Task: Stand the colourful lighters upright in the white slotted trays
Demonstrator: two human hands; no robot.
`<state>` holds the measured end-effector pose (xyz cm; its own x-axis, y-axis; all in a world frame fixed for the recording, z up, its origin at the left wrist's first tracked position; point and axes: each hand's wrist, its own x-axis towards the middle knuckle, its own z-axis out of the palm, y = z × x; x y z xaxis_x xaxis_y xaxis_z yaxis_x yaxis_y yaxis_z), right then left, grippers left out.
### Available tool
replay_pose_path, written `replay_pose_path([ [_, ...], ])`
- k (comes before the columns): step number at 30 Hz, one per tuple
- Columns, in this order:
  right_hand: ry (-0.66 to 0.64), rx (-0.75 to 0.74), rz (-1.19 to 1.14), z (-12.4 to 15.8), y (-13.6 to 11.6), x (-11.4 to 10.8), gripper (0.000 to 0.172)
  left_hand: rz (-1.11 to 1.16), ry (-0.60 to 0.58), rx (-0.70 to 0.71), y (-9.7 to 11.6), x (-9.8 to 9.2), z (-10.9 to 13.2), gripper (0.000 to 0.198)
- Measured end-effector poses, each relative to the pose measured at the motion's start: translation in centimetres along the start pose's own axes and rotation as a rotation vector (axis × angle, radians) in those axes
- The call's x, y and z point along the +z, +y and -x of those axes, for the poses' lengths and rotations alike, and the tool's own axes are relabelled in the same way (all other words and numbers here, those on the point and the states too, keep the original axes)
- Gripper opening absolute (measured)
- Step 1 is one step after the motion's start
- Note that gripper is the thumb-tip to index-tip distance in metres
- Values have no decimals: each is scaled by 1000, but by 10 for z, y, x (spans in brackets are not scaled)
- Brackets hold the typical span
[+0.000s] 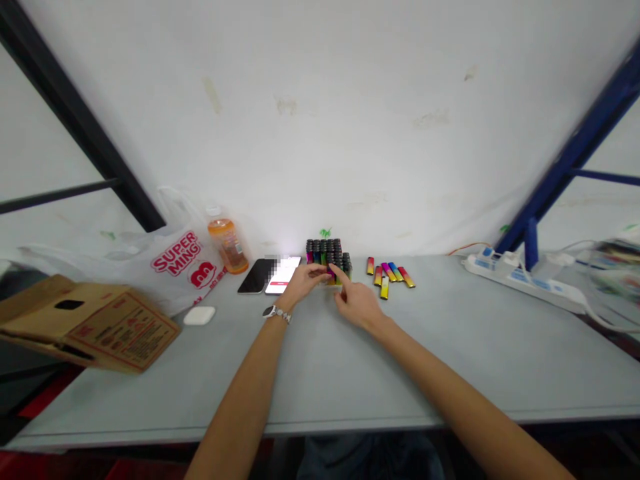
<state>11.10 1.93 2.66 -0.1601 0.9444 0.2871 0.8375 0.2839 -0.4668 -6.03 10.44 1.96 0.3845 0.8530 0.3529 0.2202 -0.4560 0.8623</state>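
Note:
A tight block of upright, black-topped sticks with shiny coloured bodies, looking like lighters [323, 252], stands against the back wall. At its front left is my left hand [306, 281], a silver watch on the wrist. Its thumb and forefinger come close together beside a purple and yellow lighter [331, 275] at the front of the block. From the right, my right hand [359, 303] reaches the same lighter with its forefinger stretched out and its other fingers curled. Several loose coloured lighters [391, 271] lie flat to the right of the block.
Left of my hands lie a dark phone [255, 276] and a lit phone [283, 277]. Beyond them are an orange drink bottle [228, 243], a white plastic bag [173, 267], a small white case [199, 316] and a cardboard box [117, 327]. A power strip [525, 283] sits at the right.

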Motion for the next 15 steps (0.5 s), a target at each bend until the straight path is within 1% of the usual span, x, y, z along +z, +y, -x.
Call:
replay_pose_path([
  [4,-48,18,167,-10,-10,-2,64,13,94,-48,-3,2,2,25],
  [6,-52,18,222,-12,-12,-1,65,14,140,-51,-4,3,3,26],
  [8,-48,21,266,-13,-14,1,67,7,159,-40,-4,6,4,26],
  [12,-55,19,273,-10,-16,1,71,-17,173,-33,-1,11,8,26],
  [15,-25,27,231,-3,-12,-5,70,-98,218,-29,2,11,12,24],
])
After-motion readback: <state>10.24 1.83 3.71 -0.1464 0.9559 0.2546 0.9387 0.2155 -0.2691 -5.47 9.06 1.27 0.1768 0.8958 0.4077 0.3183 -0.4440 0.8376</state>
